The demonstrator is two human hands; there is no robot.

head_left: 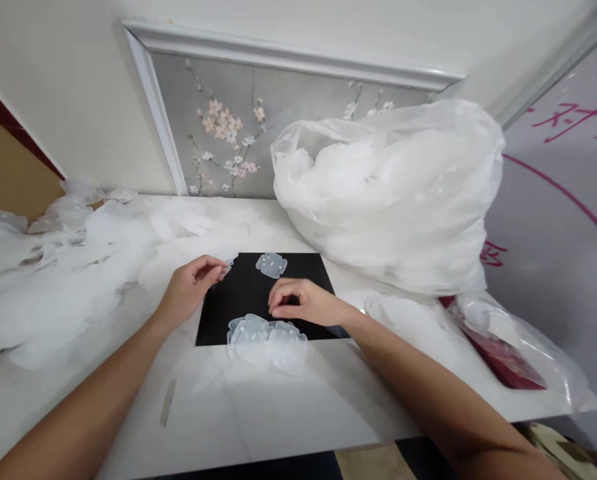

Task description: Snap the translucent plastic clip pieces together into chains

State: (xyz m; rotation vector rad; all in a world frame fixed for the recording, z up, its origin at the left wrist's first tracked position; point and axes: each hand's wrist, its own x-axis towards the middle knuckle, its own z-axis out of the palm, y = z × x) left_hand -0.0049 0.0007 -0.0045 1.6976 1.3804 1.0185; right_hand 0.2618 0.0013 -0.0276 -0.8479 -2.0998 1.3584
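A small translucent plastic piece [230, 265] is at the fingertips of the left hand [191, 283], over the far left corner of a black sheet [238, 293]. The left grip is pressed together, thumb and forefinger pinching the piece by its near side, so that most of it juts out beyond the fingertips, away from the palm.

The right hand [306, 301] is above the right half of the sheet, palm turned inward, fingers curled and thumb below them. Whether its grip is closed at the tips, or has anything between them, I cannot tell. It lies between two lots of similar pieces: a single scalloped piece [271, 265] flat near the sheet's far edge, just beyond the knuckles, and an overlapping cluster [263, 337] nearer the person, straddling the sheet's near edge and spilling onto the white table [238, 413].

Left of the sheet, a broad heap of translucent pieces [53, 293] spreads across the table. A strip of tape [168, 403] is stuck near the front. At the back right stands a bulging white plastic bag [388, 207], with more loose pieces [403, 327] before it and a dark red item [511, 367] partly under clear plastic [543, 353]. Behind is a framed floral wall panel [223, 127].
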